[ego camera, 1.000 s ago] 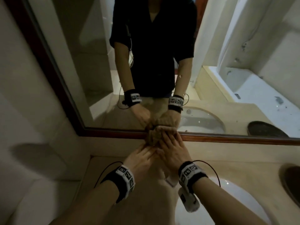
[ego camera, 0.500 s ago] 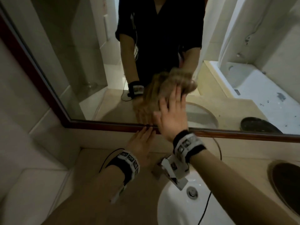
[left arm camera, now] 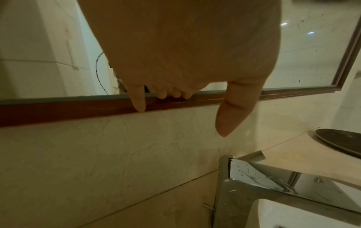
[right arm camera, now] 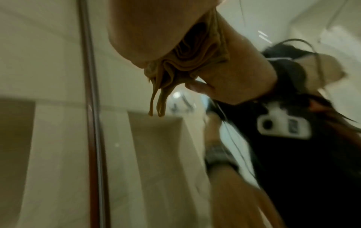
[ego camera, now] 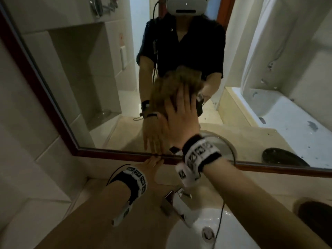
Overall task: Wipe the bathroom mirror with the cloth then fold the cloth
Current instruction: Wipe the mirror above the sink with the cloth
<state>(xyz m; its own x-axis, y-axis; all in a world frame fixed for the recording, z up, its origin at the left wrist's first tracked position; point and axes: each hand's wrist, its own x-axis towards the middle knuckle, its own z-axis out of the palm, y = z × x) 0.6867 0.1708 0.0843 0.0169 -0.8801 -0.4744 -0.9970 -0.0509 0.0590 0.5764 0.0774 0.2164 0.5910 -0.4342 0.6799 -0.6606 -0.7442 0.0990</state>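
The mirror [ego camera: 75,72] filled the wall above the counter [ego camera: 86,209], its dark wooden frame [ego camera: 115,154] running along the bottom edge. Below lay the white sink [ego camera: 194,234] with a chrome tap [ego camera: 177,203], and a dark dish [ego camera: 316,214] sat to the right. The right hand [ego camera: 181,119] pressed the tan cloth [ego camera: 165,90] flat against the glass, fingers straight and spread over it. The left hand [ego camera: 150,165] rested its straight fingertips [left arm camera: 139,101] on the frame, holding nothing.
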